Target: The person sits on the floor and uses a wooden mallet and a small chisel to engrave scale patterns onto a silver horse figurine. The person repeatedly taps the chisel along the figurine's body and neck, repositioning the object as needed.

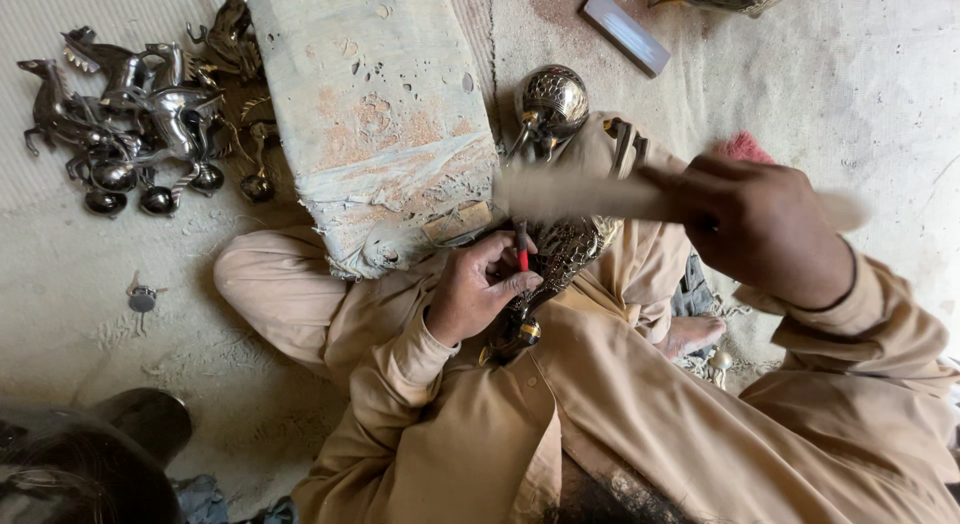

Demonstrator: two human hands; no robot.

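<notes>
Here, on the lap, the left hand (478, 296) pinches a thin red-handled punch (521, 247) upright, its tip on an ornate metal piece (560, 256) whose long axis runs from the knee up toward a perforated metal ball (552, 100). Above and right of it, the right hand (765, 229) closes around a blurred wooden stick (580, 196) lying crosswise over the punch. Farther off, by the worn block (375, 114), metal horse figures (130, 114) lie heaped on the floor's left edge.

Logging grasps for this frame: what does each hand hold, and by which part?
Left hand pinches a red-handled tool near its lower end, against the engraved metal piece in the lap. Right hand grips one end of a blurred pale stick.
</notes>
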